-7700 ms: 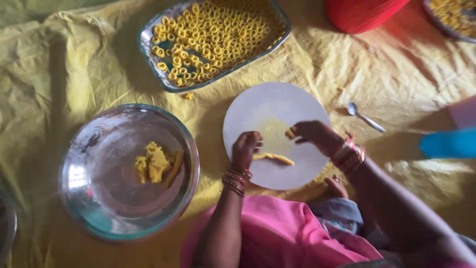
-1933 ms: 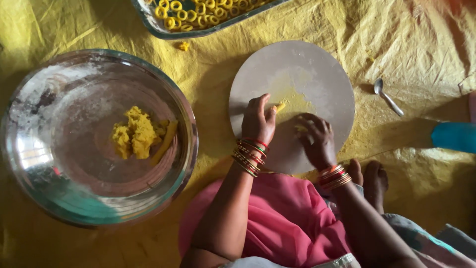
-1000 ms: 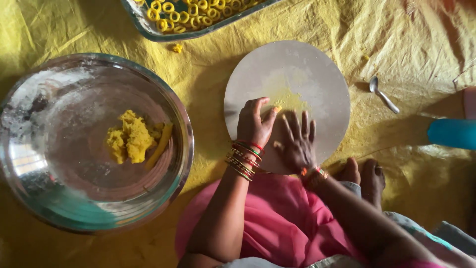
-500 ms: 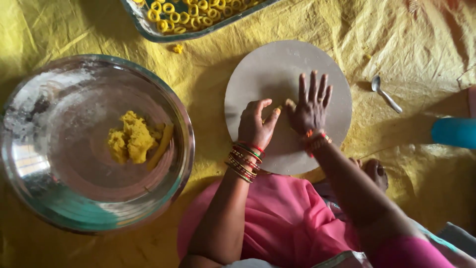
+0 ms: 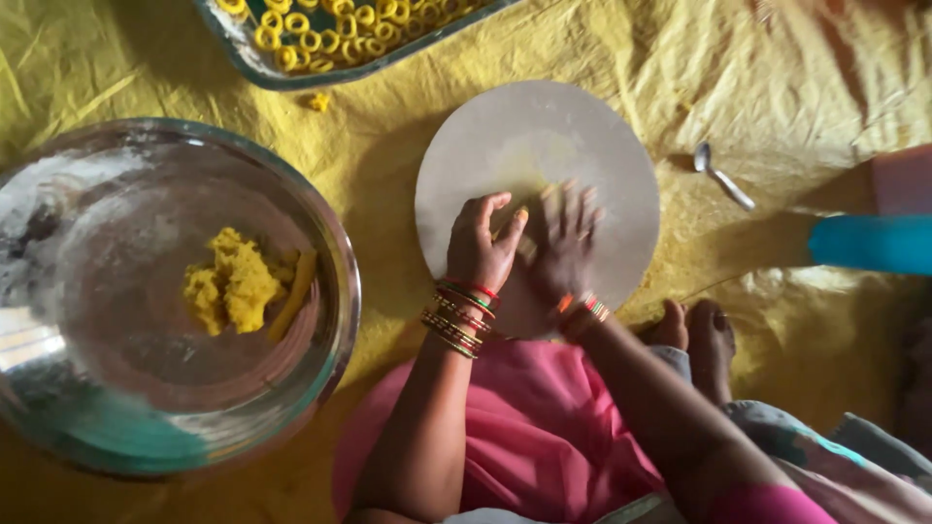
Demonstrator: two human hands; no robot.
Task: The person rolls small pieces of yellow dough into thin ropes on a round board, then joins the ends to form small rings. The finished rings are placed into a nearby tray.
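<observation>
While both hands press down on the round board, a bit of yellow dough lies between them, mostly hidden. The left hand curls loosely at its edge; the right hand lies flat, fingers spread, blurred, as if rolling. The steel bowl at the cloth's left edge holds a dough lump. The tray at the far edge holds yellow rings.
</observation>
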